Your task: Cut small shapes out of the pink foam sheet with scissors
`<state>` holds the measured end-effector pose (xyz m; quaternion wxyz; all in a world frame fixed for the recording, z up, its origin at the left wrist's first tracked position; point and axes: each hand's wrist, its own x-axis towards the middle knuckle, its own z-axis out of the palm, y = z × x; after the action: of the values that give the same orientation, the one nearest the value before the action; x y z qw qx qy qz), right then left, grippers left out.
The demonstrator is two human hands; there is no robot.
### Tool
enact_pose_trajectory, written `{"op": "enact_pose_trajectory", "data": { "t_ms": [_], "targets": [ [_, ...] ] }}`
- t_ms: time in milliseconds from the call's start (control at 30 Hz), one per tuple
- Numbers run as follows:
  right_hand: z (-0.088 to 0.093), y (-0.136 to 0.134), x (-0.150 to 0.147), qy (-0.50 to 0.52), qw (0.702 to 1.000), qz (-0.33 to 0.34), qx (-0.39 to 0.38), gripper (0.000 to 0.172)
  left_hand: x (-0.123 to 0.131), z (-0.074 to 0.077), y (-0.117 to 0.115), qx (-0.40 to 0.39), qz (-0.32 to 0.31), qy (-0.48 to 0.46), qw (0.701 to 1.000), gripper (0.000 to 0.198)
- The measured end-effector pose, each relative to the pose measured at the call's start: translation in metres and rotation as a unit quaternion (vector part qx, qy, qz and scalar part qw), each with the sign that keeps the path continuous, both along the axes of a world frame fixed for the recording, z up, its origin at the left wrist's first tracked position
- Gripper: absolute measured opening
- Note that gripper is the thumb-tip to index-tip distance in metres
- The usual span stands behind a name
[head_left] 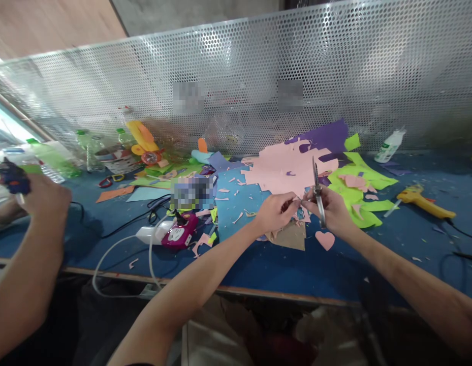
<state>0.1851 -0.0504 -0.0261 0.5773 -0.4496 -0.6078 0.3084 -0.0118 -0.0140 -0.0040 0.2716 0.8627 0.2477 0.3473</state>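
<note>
My left hand (277,211) is closed, its thumb and finger pinching a small bit of pale paper. Right beside it, my right hand (332,207) is closed around a pair of scissors (317,191), which stands with the blade pointing up. The fingertips of both hands meet at the small paper bit, which they largely hide. Below my right hand lies a pink paper heart (325,240). Under and in front of my left hand are a brown cardboard piece (291,238) and pink scraps. A big cut-up pink sheet (281,165) spreads just beyond both hands.
A yellow glue gun (426,201) and white bottle (390,146) are at right. Lime paper (363,178) lies beside my right hand. A magenta power strip (178,233) with cords sits left. Another person's hand (47,195) holds a dark tool. A perforated metal panel (239,66) stands behind.
</note>
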Motion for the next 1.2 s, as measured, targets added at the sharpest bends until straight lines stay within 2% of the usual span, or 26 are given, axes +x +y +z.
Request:
{"op": "enact_pose_trajectory", "data": {
  "t_ms": [100,200,367,467,567,833,1033,1200],
  "targets": [
    [0.005,-0.004,-0.003,0.010,1.000,0.019,-0.003,0.026,0.000,0.000,0.002,-0.008,-0.004,-0.018,1.000,0.040],
    [0.012,-0.006,-0.002,-0.010,1.000,0.012,-0.013,0.028,-0.002,0.003,0.003,-0.070,-0.012,-0.092,0.993,0.043],
    [0.011,0.002,0.012,-0.120,0.991,0.021,-0.050,0.031,-0.005,0.009,0.004,-0.230,-0.108,-0.231,0.939,0.042],
    [0.006,0.007,0.019,-0.195,0.978,0.039,-0.068,0.029,-0.005,0.010,0.005,-0.262,-0.119,-0.266,0.920,0.041],
    [0.006,0.007,0.019,-0.224,0.968,0.072,-0.086,0.027,-0.005,0.009,0.007,-0.256,-0.106,-0.268,0.923,0.043],
    [0.013,0.000,0.012,-0.207,0.965,0.122,-0.108,0.026,-0.005,0.005,0.011,-0.230,-0.075,-0.278,0.930,0.043],
    [0.014,-0.001,0.013,-0.205,0.962,0.135,-0.117,0.027,-0.006,0.010,0.006,-0.183,-0.035,-0.238,0.953,0.046],
    [0.022,-0.008,0.009,-0.201,0.962,0.147,-0.108,0.030,-0.006,0.007,0.005,-0.145,-0.005,-0.211,0.967,0.047]
  ]
}}
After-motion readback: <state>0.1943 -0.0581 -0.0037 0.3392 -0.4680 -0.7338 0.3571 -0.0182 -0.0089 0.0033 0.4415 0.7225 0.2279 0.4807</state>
